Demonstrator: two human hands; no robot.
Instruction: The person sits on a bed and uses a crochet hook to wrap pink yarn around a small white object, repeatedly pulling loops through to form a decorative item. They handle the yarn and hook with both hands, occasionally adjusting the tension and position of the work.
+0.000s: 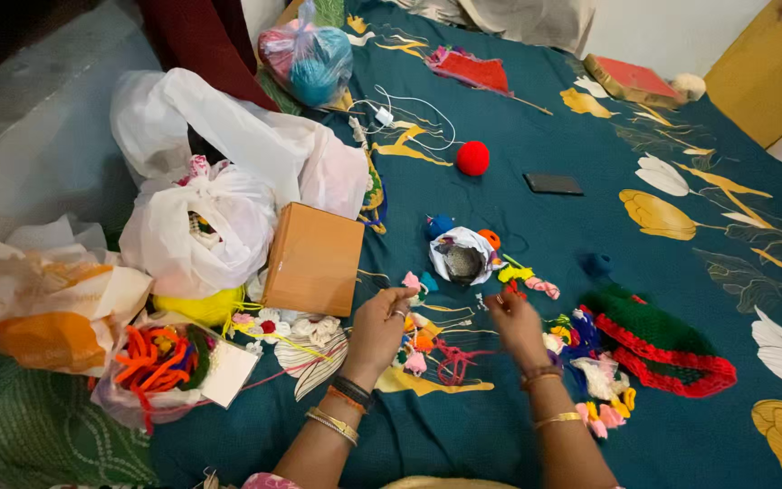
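Crocheted flowers (416, 349), small, woolly and mixed in colour, lie scattered on the teal floral bedspread (518, 426) between your two hands. At nine o'clock from them sits a crinkled clear bag of orange pipe-cleaner pieces (151, 362), with a tied white plastic bag (196, 231) above it and a flat brown cardboard box (312, 258) at ten o'clock. Your left hand (380, 326), ringed and bangled, has its fingers curled with thumb and forefinger pinched nearly shut; what they pinch is too small to tell. Your right hand (513, 317) is likewise pinched near closed at the fingertips, just above the flowers; I cannot tell what it holds. At three o'clock lies a knitted green piece edged in red (672, 349), and a fuzzy red yarn ball (472, 158) rests at twelve o'clock.
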